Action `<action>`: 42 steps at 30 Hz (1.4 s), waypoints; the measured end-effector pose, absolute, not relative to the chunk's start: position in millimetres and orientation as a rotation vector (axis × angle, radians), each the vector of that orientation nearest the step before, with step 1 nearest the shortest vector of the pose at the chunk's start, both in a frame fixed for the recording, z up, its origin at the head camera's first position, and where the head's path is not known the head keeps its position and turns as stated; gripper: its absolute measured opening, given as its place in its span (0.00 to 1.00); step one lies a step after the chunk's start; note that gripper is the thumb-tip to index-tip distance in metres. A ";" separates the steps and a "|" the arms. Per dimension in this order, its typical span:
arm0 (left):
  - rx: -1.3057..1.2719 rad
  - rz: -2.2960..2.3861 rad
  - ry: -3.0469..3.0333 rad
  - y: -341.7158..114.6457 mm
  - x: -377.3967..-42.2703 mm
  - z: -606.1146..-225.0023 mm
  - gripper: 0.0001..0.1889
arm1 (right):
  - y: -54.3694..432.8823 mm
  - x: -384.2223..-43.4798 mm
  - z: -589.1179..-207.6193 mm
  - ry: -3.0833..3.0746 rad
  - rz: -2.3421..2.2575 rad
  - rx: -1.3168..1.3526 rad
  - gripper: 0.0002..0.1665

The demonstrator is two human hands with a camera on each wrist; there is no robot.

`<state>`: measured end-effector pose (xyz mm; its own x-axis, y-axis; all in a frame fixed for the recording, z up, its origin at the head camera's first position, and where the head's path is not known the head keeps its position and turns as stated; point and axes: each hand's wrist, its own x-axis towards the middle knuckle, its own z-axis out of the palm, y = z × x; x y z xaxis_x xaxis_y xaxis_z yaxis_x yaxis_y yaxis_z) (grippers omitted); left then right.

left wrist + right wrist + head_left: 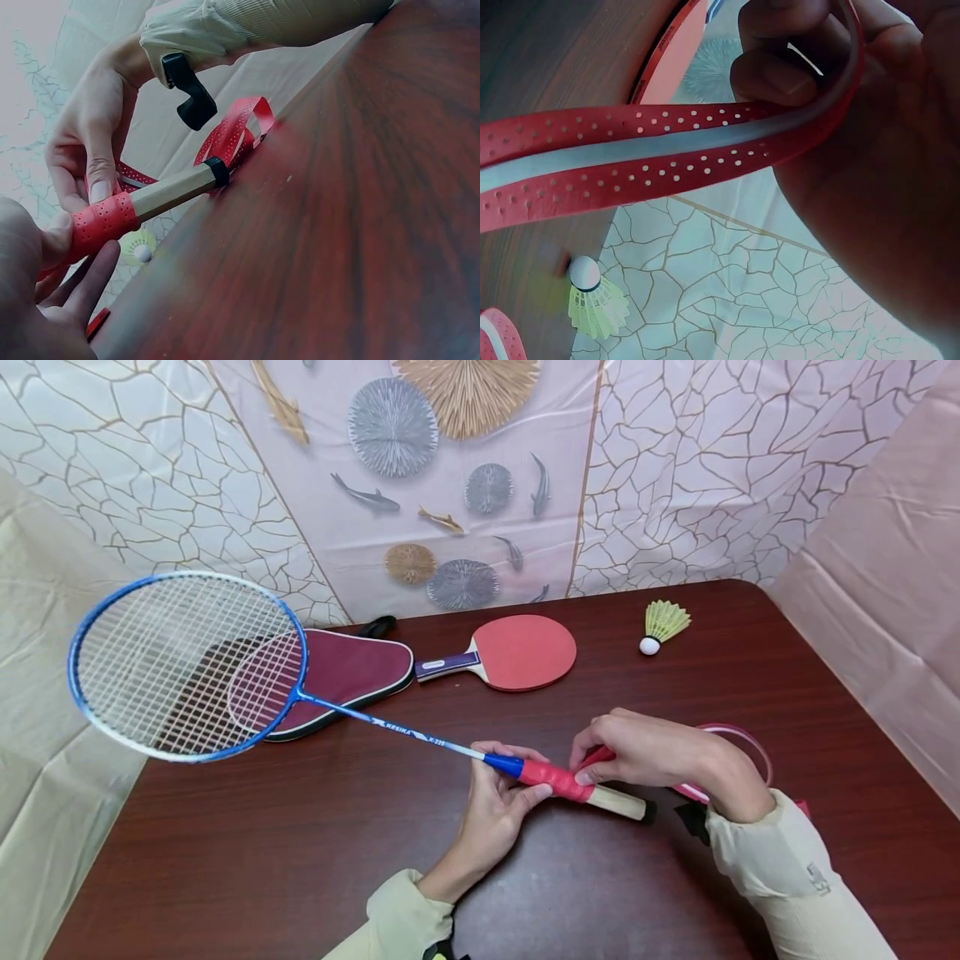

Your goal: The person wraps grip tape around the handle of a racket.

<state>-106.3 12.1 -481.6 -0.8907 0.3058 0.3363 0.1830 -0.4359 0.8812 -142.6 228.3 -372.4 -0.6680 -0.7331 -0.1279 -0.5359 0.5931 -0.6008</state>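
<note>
A blue and white badminton racket [397, 727] is held above the table, head to the left. My left hand [491, 814] holds its handle from below, thumb against the wound red grip tape [555, 779]. Perforated red tape covers the upper handle; the lower part [617, 802] is bare, pale, with a black end cap [217, 172]. Close by the edge of the winding, my right hand [645, 747] pinches the loose tape. In the right wrist view this tape strip [705, 166] has a pale centre stripe and runs through the fingers. A tape loop [750, 745] trails behind the right wrist.
A red table tennis paddle [525, 652] lies at the back of the brown table [285, 852]. Left of it is a maroon paddle case [360, 667], partly behind the racket head. A yellow shuttlecock [663, 627] rests at back right. Patterned cloth [675, 485] hangs behind.
</note>
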 end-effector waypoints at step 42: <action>0.819 2.451 1.605 11.1 -109.6 -481.2 0.37 | 223.6 -139.6 -372.3 2.496 -0.740 -0.829 0.18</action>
